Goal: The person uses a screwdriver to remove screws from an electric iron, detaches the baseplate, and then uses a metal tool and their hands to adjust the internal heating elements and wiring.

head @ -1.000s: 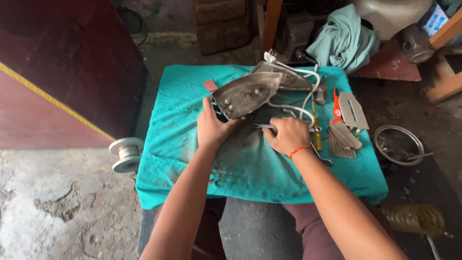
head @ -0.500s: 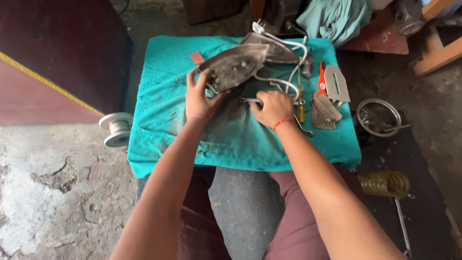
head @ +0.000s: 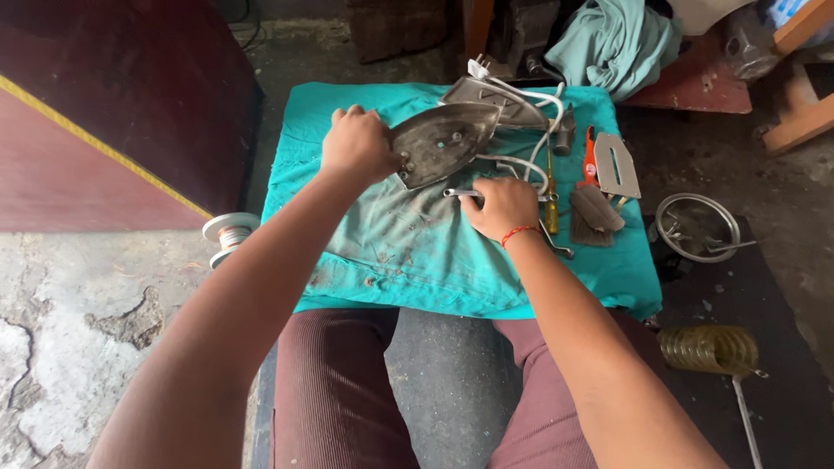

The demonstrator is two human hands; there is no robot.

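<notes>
1. Iron soleplate [head: 445,141], grey and pointed, tilted up on the teal cloth [head: 417,252] at its far middle; gripped at its near-left edge by the left hand [head: 358,143], fingers curled shut and mostly hidden behind the knuckles.
2. Right hand [head: 502,207] closed over a small metal wrench [head: 459,194]; only the tool's left end visible, the rest covered.
3. White cord [head: 537,130] looped just beyond, yellow-handled screwdriver [head: 550,195] partly hidden beside that hand.
4. Wire spool [head: 229,234] half cut off by the cloth's left edge.

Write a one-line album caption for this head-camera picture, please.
Left hand tilts an iron soleplate up on a teal cloth while the right hand grips a small metal tool.
</notes>
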